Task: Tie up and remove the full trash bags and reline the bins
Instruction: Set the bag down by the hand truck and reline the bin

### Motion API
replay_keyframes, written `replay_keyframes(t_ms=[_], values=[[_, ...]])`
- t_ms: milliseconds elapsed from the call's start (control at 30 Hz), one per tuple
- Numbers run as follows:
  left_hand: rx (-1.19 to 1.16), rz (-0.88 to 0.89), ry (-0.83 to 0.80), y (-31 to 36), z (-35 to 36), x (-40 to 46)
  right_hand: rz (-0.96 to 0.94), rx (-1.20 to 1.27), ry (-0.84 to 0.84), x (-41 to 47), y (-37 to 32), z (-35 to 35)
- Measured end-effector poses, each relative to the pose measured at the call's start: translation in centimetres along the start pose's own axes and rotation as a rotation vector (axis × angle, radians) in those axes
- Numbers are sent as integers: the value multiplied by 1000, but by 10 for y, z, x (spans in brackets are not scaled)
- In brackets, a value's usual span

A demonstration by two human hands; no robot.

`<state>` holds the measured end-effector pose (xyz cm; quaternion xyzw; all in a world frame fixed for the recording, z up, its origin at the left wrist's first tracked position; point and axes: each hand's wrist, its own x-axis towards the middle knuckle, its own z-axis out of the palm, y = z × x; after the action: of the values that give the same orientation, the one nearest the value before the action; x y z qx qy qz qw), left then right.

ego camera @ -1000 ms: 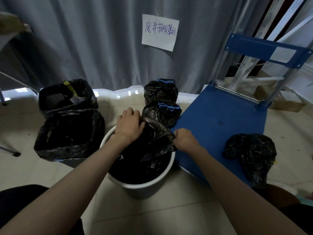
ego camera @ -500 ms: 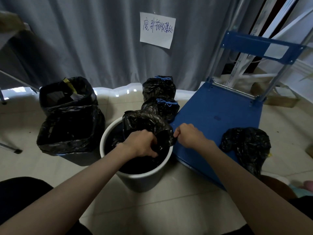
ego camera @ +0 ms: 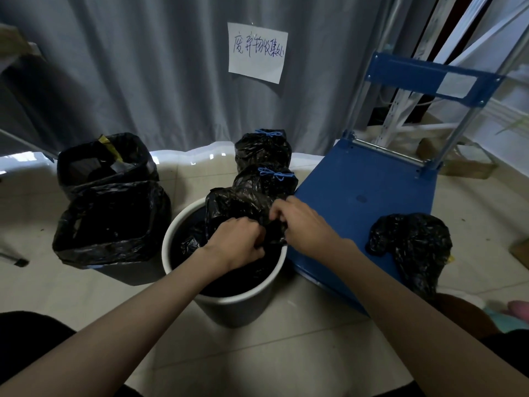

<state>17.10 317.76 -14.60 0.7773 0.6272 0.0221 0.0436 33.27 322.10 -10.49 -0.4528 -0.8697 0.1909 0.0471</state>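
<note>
Both hands have drawn together since the earlier frame, when the right hand held the black bag out at the pail's right rim. Now the left hand (ego camera: 237, 242) and the right hand (ego camera: 300, 224) meet over the white pail (ego camera: 229, 308), each with fingers curled into the bunched top of the black bag (ego camera: 234, 204). That bag sits inside the pail, its gathered plastic rising just behind the knuckles. Fingertips are buried in the folds, so the exact pinch is hard to make out, and the bag's lower part is lost in darkness. Two tied bags (ego camera: 264, 179) stand behind; another bag (ego camera: 412, 245) lies on the blue cart (ego camera: 363, 196).
</note>
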Motion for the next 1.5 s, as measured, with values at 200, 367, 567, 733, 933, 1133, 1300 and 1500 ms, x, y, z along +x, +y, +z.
replay_keyframes(t_ms=[200, 367, 567, 733, 933, 1133, 1300, 1500], values=[[-138, 80, -31, 8, -7, -17, -32, -85, -249, -3, -2, 1], [-229, 106, -32, 7, -8, -29, -11, -161, -165, -12, -8, 11], [-376, 107, -15, 4, -4, -37, -100, -156, -213, -21, -16, 14], [-368, 90, -35, 2, -2, -41, -64, -187, -184, -25, -19, 19], [-331, 123, -156, -12, -11, -47, -49, -143, -253, -31, -17, 21], [-299, 125, -158, -29, -20, -58, -13, -127, -239, -34, -14, 25], [-124, 123, -36, -42, -24, -63, 8, -108, -269, -33, -14, 30], [180, 106, 66, -51, -23, -65, 12, -118, -268, -36, -14, 31]])
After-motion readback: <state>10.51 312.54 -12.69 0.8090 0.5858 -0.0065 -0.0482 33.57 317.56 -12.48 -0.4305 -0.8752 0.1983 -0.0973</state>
